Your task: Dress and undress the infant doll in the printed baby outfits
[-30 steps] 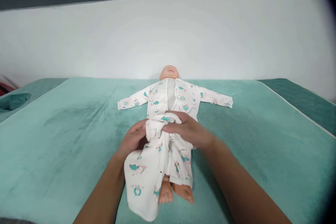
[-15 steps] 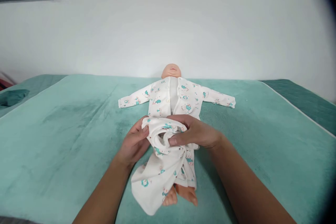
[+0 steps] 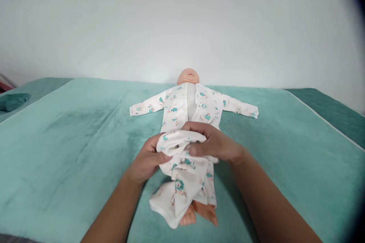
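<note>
A baby doll (image 3: 188, 77) lies on its back, dressed in a white printed baby jacket (image 3: 174, 102) that is open down the front, with both sleeves spread wide. Matching trousers (image 3: 210, 188) cover its legs, and the bare feet stick out. Over the legs, both hands hold a bunched white printed baby garment (image 3: 185, 171); its exact kind is hard to tell. My left hand (image 3: 147, 159) pinches the left side of its gathered opening, thumb on top. At the opening's right side, my right hand (image 3: 212, 143) grips the cloth, its thumb blurred. A loose end hangs toward the feet.
The doll rests on a soft green sheet (image 3: 71, 152) with a light edge line. Darker green cloth (image 3: 327, 106) borders it at the right, and a dark green bundle (image 3: 14, 101) lies at the far left. A white wall (image 3: 182, 30) rises behind.
The garment's opening has been squeezed narrower, and my left thumb has slid down and inward. The garment's loose end has drawn up and to the right. The view has shifted slightly.
</note>
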The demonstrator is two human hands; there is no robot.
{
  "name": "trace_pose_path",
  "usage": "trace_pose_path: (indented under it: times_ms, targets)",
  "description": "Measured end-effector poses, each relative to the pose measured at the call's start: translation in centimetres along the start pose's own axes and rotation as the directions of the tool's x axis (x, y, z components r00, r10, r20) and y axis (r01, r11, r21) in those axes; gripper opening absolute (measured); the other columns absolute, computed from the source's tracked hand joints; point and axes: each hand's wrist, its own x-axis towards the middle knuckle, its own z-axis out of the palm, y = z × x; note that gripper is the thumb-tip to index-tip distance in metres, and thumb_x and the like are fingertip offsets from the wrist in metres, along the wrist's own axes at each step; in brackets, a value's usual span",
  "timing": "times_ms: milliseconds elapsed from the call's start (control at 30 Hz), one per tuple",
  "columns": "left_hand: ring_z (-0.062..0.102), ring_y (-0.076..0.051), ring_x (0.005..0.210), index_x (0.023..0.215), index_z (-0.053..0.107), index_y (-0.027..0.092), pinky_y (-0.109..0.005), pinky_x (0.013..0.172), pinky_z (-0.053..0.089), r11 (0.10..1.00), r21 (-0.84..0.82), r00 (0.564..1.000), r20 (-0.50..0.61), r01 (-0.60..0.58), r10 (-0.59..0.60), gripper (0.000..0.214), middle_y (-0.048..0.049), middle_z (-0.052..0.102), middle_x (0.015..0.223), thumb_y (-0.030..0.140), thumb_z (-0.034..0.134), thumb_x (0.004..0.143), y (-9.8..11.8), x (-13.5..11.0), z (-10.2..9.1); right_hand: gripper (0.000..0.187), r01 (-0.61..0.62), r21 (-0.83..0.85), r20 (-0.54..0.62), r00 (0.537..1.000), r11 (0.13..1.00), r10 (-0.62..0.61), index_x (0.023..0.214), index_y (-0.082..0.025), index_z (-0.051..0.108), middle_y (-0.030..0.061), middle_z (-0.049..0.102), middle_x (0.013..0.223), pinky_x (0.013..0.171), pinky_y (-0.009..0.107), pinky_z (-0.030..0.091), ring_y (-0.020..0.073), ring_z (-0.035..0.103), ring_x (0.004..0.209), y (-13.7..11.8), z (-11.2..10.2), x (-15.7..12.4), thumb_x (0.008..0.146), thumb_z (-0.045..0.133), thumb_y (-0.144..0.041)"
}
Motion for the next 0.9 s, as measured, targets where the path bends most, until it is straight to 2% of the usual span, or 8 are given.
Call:
trace_pose_path:
  times_ms: [100,200,333,433,600,700,800,900]
  targets:
    - [0.060,-0.012,0.063,0.091,0.074,0.019,-0.019,0.059,0.047,0.994,-0.081,0.993,-0.091,-0.079,0.071,0.029,-0.0007,0.067,0.074,0.034,0.084,0.069,-0.2,0.1,0.5,0.046,-0.070,-0.158,0.143,0.985,0.985,0.093,0.100,-0.020,0.068,-0.0037,0.063,0.086,0.065,0.022,0.044,0.0124,0.056,0.076,-0.5,-0.1,-0.1,0.059,0.090,-0.021]
    - [0.061,-0.013,0.062,0.094,0.074,0.018,-0.020,0.056,0.047,0.996,-0.069,0.996,-0.069,-0.059,0.054,0.029,-0.0027,0.068,0.073,0.038,0.079,0.075,0.0,0.2,0.8,0.044,-0.076,-0.182,0.176,0.978,0.980,0.108,0.109,-0.022,0.070,-0.0016,0.067,0.094,0.075,0.026,0.048,0.0162,0.060,0.088,-0.5,-0.1,-0.1,0.068,0.086,-0.024]
    - [0.062,-0.015,0.065,0.099,0.074,0.015,-0.024,0.060,0.048,1.000,0.024,1.000,0.004,-0.016,0.016,0.035,-0.0071,0.071,0.079,0.044,0.074,0.080,0.1,0.2,0.4,0.046,-0.041,0.033,0.148,0.988,0.999,0.036,0.121,-0.021,0.066,0.0014,0.068,0.097,0.079,0.029,0.049,0.0172,0.061,0.091,0.1,0.0,-0.1,0.077,0.079,-0.025]
    - [0.060,-0.015,0.064,0.104,0.074,0.015,-0.024,0.060,0.047,0.996,0.090,1.000,0.019,-0.006,0.004,0.039,-0.0073,0.072,0.081,0.045,0.074,0.080,0.1,0.0,0.1,0.036,-0.007,0.095,0.094,0.996,0.995,-0.002,0.111,-0.018,0.068,0.0016,0.067,0.094,0.074,0.027,0.048,0.0149,0.060,0.084,0.5,0.0,-0.1,0.078,0.079,-0.027]
    - [0.058,-0.014,0.070,0.102,0.073,0.016,-0.022,0.061,0.045,0.971,0.239,0.987,-0.151,-0.015,0.052,0.042,-0.0051,0.071,0.085,0.048,0.077,0.075,0.2,-1.7,3.2,0.021,0.054,0.004,-0.070,0.996,0.999,-0.053,0.094,-0.019,0.067,-0.0019,0.062,0.085,0.066,0.022,0.043,0.0110,0.055,0.075,0.5,-0.2,-0.5,0.078,0.078,-0.027]
    - [0.055,-0.013,0.068,0.100,0.072,0.018,-0.021,0.059,0.043,0.940,0.327,0.932,-0.362,0.097,0.029,0.036,-0.0027,0.069,0.081,0.049,0.071,0.081,0.5,-4.1,7.5,0.022,0.032,-0.143,-0.064,0.997,0.989,-0.041,0.086,-0.017,0.067,-0.0026,0.060,0.078,0.064,0.023,0.041,0.0113,0.053,0.070,-0.2,-0.3,-0.8,0.074,0.079,-0.030]
    - [0.056,-0.016,0.070,0.110,0.070,0.022,-0.024,0.062,0.046,0.943,0.248,0.841,-0.537,0.223,-0.058,0.045,-0.0011,0.067,0.077,0.056,0.068,0.081,0.6,-7.3,11.6,0.019,0.017,-0.362,0.051,0.999,0.932,0.001,0.081,-0.017,0.069,-0.0025,0.062,0.077,0.065,0.024,0.040,0.0132,0.055,0.073,-0.9,-0.1,-0.8,0.070,0.080,-0.028]
    - [0.062,-0.022,0.081,0.116,0.070,0.024,-0.030,0.075,0.050,0.954,0.106,0.737,-0.660,0.281,-0.144,0.050,-0.0034,0.070,0.083,0.055,0.072,0.077,0.0,-10.4,14.0,0.012,0.032,-0.518,0.189,0.979,0.855,0.078,0.081,-0.018,0.070,-0.0023,0.066,0.081,0.068,0.024,0.041,0.0145,0.059,0.076,-1.2,0.2,-0.8,0.070,0.074,-0.022]
